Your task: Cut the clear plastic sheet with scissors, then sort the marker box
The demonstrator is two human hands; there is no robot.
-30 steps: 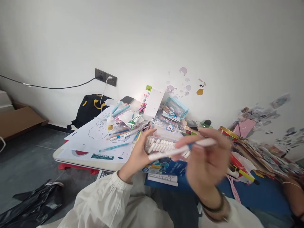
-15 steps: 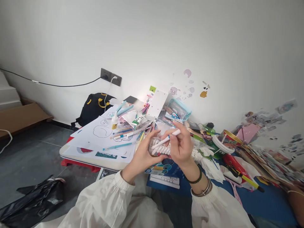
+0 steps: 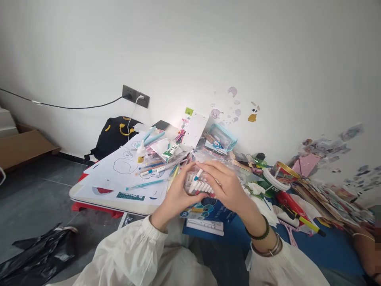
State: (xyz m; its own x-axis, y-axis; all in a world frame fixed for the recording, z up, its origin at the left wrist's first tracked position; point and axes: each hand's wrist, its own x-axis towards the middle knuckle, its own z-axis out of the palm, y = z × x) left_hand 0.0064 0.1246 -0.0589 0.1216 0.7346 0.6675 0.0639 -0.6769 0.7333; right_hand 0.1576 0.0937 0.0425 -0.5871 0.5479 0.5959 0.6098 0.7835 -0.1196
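My left hand (image 3: 176,193) curls around the left side of a clear case of markers (image 3: 205,187), thumb along its near edge. Inside, several white markers lie in a row with their ends toward me. One white marker with a blue band (image 3: 196,178) slants across the others. My right hand (image 3: 228,187) wraps the case's right and far side, its fingers bent over the top and partly hiding the contents. Below the case is a blue printed package (image 3: 212,212).
Left lie drawing sheets (image 3: 119,174), a glue bottle (image 3: 141,153) and a light-blue pen (image 3: 149,184). A clear blue-edged box (image 3: 223,137) stands behind. To the right are a white-lidded tub (image 3: 276,180) and a yellow-black marker (image 3: 309,225). Another person's arm (image 3: 364,254) shows far right.
The white marker from my right fingers now lies slanted among the others in the case. My right hand has opened from its pen grip and closed over the case's right side.
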